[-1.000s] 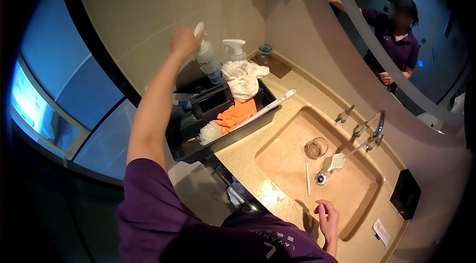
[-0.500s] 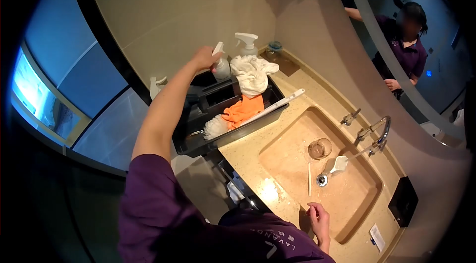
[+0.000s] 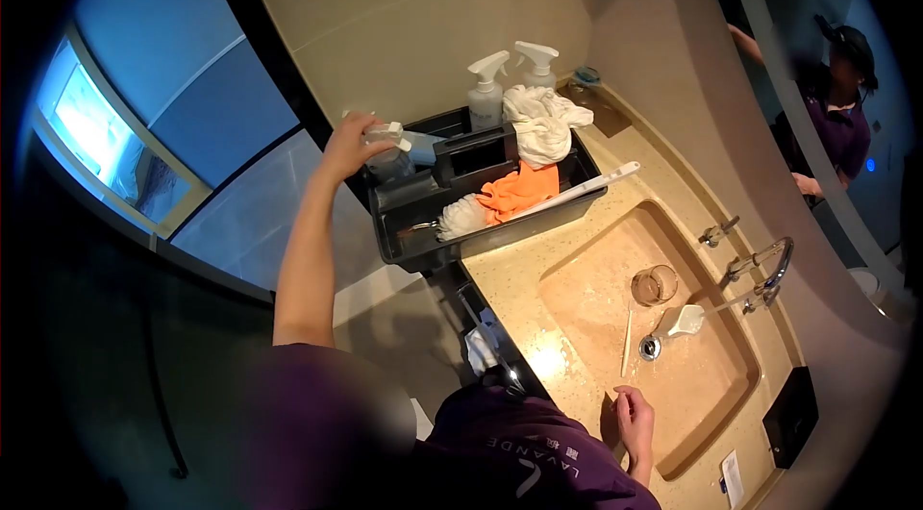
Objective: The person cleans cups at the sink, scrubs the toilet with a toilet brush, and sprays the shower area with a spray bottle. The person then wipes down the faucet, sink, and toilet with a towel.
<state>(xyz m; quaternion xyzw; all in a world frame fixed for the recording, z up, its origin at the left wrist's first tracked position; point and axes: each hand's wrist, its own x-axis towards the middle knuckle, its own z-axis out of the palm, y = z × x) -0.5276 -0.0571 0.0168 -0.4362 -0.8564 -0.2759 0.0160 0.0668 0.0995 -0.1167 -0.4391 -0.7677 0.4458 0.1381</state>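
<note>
My left hand (image 3: 354, 147) is closed on the white trigger head of a spray bottle (image 3: 389, 164) at the left end of a black caddy (image 3: 490, 246). Two more spray bottles stand farther along: one bottle (image 3: 486, 104) in the caddy and another bottle (image 3: 538, 66) behind a bunched white cloth (image 3: 540, 121). An orange cloth (image 3: 519, 193), a white-bristled brush head (image 3: 463, 219) and a long white handle (image 3: 577, 189) lie in the caddy's front side. Over the sink's near edge hangs my right hand (image 3: 635, 423), fingers loosely bent, nothing visible in it.
The beige sink (image 3: 577, 284) holds a glass cup (image 3: 655, 285), a white cup-like container (image 3: 685, 321) and a thin pale stick (image 3: 627, 342) near the drain (image 3: 650, 348). A faucet (image 3: 774, 265) rises behind it. A black box (image 3: 791, 417) sits at the right, below a mirror.
My left hand has let go of the middle spray bottle, which now stands in the caddy, and has moved left onto another spray bottle. The view has shifted; my right hand stays by the sink.
</note>
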